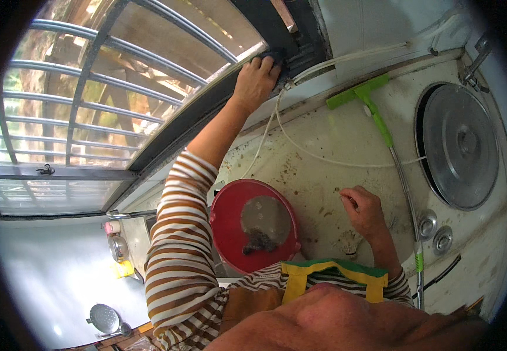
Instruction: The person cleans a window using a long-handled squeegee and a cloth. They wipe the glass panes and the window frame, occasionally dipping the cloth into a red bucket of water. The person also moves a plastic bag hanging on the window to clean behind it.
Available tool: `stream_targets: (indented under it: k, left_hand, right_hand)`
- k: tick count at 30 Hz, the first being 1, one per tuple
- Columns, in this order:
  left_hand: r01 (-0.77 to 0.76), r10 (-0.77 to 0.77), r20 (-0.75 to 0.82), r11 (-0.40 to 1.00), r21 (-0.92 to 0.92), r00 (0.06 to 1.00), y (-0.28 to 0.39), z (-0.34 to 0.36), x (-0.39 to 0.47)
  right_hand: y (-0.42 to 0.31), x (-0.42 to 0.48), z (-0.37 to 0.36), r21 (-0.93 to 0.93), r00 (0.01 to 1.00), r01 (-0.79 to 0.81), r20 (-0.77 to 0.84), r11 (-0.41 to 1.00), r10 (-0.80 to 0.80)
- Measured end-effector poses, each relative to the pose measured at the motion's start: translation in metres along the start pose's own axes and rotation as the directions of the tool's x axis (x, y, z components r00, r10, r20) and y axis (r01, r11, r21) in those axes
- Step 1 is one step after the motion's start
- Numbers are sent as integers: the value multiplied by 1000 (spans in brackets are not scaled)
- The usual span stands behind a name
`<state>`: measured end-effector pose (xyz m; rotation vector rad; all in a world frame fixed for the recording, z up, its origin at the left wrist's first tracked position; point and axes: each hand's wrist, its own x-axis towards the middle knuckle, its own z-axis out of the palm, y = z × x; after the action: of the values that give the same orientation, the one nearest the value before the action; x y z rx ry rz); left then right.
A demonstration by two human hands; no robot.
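Note:
My left hand [257,83] reaches up to the lower corner of the dark window frame [201,103], its fingers pressing a dark cloth [280,59] there. My right hand [363,208] hovers over the stained white countertop [323,145], its fingers loosely curled and nothing visible in them. Between my arms stands a red plastic bucket [228,219] with greyish water and a dark, wet, cloth-like clump [260,242] in it. A green squeegee head [359,91] on a long metal pole rests on the counter, right of the bucket.
A large metal lid [462,145] partly covers a round opening at the right, near a tap [471,77]. A white hose [323,161] loops across the counter. Two small metal discs [427,224] and a shuttlecock [349,243] lie nearby. Metal bars [75,92] cross the window.

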<state>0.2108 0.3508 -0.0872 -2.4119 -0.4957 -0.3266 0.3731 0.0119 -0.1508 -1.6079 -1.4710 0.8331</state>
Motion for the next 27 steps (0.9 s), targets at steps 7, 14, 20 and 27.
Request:
stream_targets:
  k: [7,14,20,27]
  left_hand:
    - [189,-182,89,980,-65,979,-45,-25,-120]
    - [739,-739,42,674,14,673,-89,-42,-286]
    - [789,-820,-144,573,-222,554,-65,-17,-243]
    - [501,-523,-128,848,-172,843,-67,-28,-209]
  right_hand:
    - [1,1,8,-36,1000,7,-26,999,-8]
    - [-29,29,9,-106,996,84,0,991,-85]
    - [-135,175,-6,-599,615,647,44,472,-787]
    - [-194,346,-41,-863,510,429,476,-268,-716]
